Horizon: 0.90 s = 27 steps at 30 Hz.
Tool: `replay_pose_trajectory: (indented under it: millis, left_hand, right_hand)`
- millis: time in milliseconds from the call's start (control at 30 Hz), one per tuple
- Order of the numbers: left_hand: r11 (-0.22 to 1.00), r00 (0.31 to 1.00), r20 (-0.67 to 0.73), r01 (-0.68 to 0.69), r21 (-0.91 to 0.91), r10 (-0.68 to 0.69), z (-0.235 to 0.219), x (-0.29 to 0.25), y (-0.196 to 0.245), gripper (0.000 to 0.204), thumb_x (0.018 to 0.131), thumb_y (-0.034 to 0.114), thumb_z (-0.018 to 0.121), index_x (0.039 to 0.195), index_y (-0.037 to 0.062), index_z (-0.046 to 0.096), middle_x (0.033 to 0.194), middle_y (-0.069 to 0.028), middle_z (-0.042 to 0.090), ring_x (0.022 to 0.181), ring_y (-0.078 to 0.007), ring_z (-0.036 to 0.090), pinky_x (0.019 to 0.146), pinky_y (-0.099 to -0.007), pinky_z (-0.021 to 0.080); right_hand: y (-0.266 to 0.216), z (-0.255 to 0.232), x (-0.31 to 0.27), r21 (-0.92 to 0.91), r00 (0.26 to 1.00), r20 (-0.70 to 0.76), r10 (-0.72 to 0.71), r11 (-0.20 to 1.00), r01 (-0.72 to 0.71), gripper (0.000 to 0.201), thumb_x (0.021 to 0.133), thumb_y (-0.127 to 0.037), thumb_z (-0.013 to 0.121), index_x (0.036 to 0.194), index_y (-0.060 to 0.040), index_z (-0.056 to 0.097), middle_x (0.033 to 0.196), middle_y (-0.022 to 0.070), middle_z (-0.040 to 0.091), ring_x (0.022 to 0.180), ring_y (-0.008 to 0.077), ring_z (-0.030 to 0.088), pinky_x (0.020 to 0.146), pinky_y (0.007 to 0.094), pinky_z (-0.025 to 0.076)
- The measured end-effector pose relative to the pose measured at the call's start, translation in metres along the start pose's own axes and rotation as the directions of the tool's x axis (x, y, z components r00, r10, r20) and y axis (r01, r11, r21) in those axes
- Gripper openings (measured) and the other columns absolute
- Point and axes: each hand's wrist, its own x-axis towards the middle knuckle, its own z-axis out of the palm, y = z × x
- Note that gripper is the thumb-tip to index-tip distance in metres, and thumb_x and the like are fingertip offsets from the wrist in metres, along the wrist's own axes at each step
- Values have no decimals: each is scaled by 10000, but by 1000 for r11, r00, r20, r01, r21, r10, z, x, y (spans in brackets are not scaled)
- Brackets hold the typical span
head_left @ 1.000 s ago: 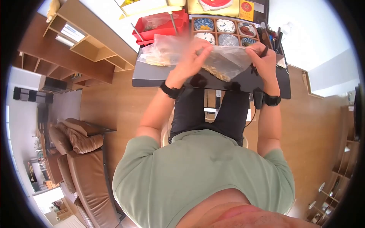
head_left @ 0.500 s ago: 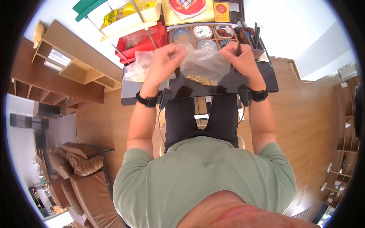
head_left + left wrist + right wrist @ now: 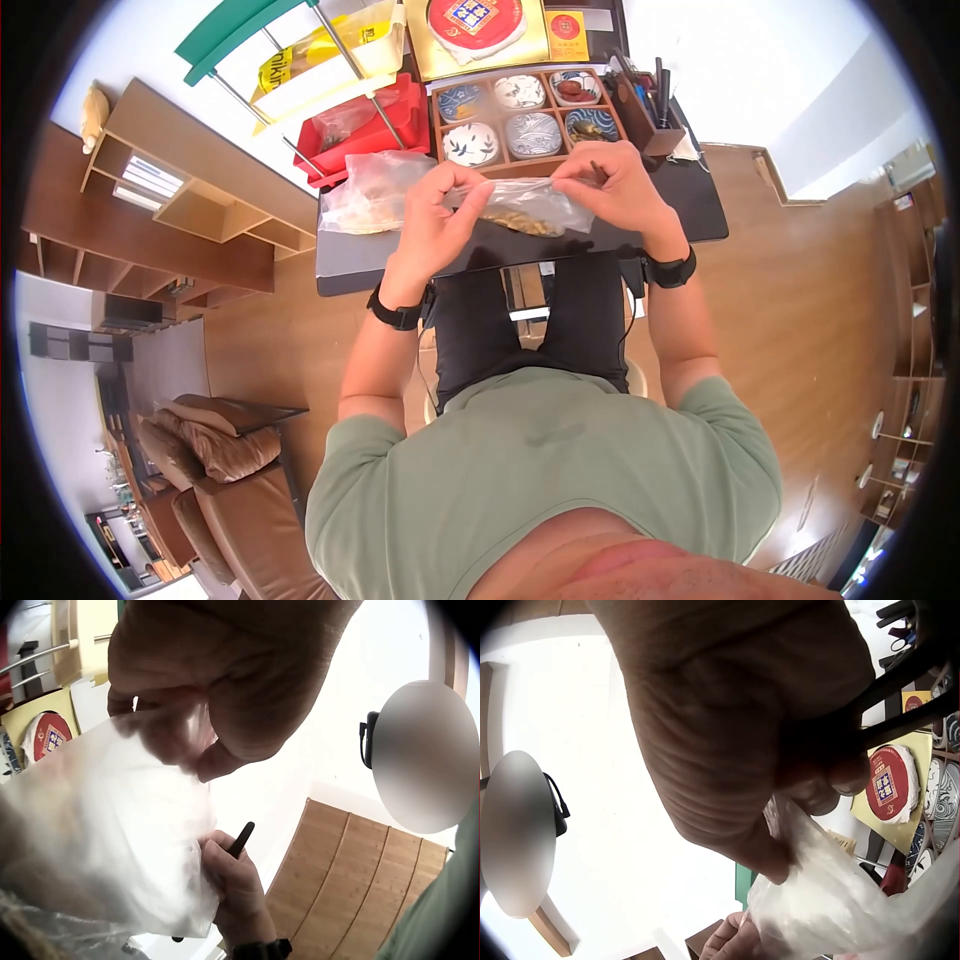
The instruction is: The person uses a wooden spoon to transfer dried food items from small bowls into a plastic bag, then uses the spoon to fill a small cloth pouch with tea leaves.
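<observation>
A clear plastic bag [image 3: 575, 212] with small yellow-brown pieces [image 3: 525, 223] at its bottom is held above the front of the dark table [image 3: 350, 258]. My left hand [image 3: 438, 218] pinches its upper left edge between thumb and fingers. On the opposite side, my right hand [image 3: 625, 195] pinches the upper right edge. That same hand also keeps black tongs [image 3: 911, 718] with two long prongs, and one dark end [image 3: 242, 840] pokes out past the fingers in the left wrist view. Up close, the bag [image 3: 127, 825] looks cloudy and stretched between both hands.
Behind the hands, a wooden compartment box [image 3: 520, 168] holds several patterned dishes [image 3: 470, 145]. Another plastic bag [image 3: 370, 190] lies at left, beside a red tray [image 3: 385, 135]. Farther back are a red round package [image 3: 478, 22] and a pen holder [image 3: 645, 120].
The bag hung tilted with its pieces toward the right, then level; now it is lower and its top edge is drawn straight between my hands. The head view has shifted.
</observation>
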Motion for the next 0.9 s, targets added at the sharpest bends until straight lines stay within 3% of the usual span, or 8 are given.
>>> replay_pose_trajectory:
  millis: [100, 167, 300, 500, 567, 667, 767, 900]
  left_hand:
    - [999, 999, 41, 30, -41, -28, -5, 7, 6, 109, 857, 49, 759, 931, 2, 694, 856, -71, 689, 793, -160, 640, 734, -294, 502]
    - [969, 961, 141, -245, 32, 238, -8, 13, 5, 126, 841, 42, 778, 951, 15, 723, 857, -77, 687, 787, -191, 650, 720, -298, 508]
    - [975, 967, 125, -221, -22, 222, -8, 15, -12, 147, 831, 24, 780, 972, 28, 741, 865, -85, 691, 798, -209, 658, 709, -295, 511]
    - [935, 938, 131, -336, 111, 322, -8, 22, -12, 125, 812, -34, 766, 905, 21, 704, 868, -95, 673, 798, -228, 634, 709, -315, 493]
    - [817, 879, 176, -476, 326, 442, -7, 28, -1, 143, 801, -8, 766, 914, 43, 694, 889, -89, 661, 820, -266, 627, 750, -364, 494]
    - [707, 818, 301, -575, 412, 490, -2, 28, 25, 167, 784, 20, 766, 929, 62, 694, 907, -75, 657, 852, -293, 623, 782, -407, 486]
    - [679, 785, 366, -617, 397, 500, -2, 31, 15, 170, 778, 28, 762, 933, 64, 702, 884, -68, 654, 839, -291, 623, 753, -404, 490]
    - [680, 803, 314, -596, 427, 507, -19, 41, 6, 149, 788, 17, 749, 924, 48, 695, 864, -82, 645, 834, -294, 623, 716, -399, 498]
  right_hand:
    - [0, -2, 0, 30, 999, -25, -25, 999, 25, 40, 823, -33, 765, 849, -20, 738, 672, 23, 595, 557, 100, 450, 514, 277, 341]
    - [2, -3, 0, 34, 998, -16, -54, 998, 54, 50, 829, -2, 760, 873, -25, 752, 714, 9, 617, 567, 65, 441, 508, 255, 315]
    - [2, -9, 0, -31, 994, -18, -111, 993, 111, 67, 810, 2, 773, 867, -25, 749, 721, 18, 626, 567, 87, 476, 505, 257, 328]
    - [-9, -7, -1, -155, 982, -41, -186, 972, 178, 86, 796, -4, 775, 857, -42, 728, 745, 51, 622, 612, 181, 569, 527, 290, 413]
    - [-11, -4, 0, -198, 986, -42, -164, 968, 152, 91, 795, -15, 775, 854, -50, 715, 748, 58, 606, 637, 213, 577, 554, 308, 446]
    - [-11, -3, 0, -209, 983, 20, -183, 961, 183, 168, 754, 36, 752, 889, -54, 709, 763, 65, 598, 647, 235, 589, 562, 324, 463]
    - [-12, -7, 0, -259, 975, 43, -216, 941, 220, 235, 707, 78, 724, 901, -52, 703, 758, 68, 586, 653, 250, 593, 568, 329, 473]
    - [-8, -13, -2, -254, 978, -7, -210, 946, 201, 256, 693, 99, 708, 902, -48, 700, 760, 70, 587, 652, 238, 596, 565, 319, 473]
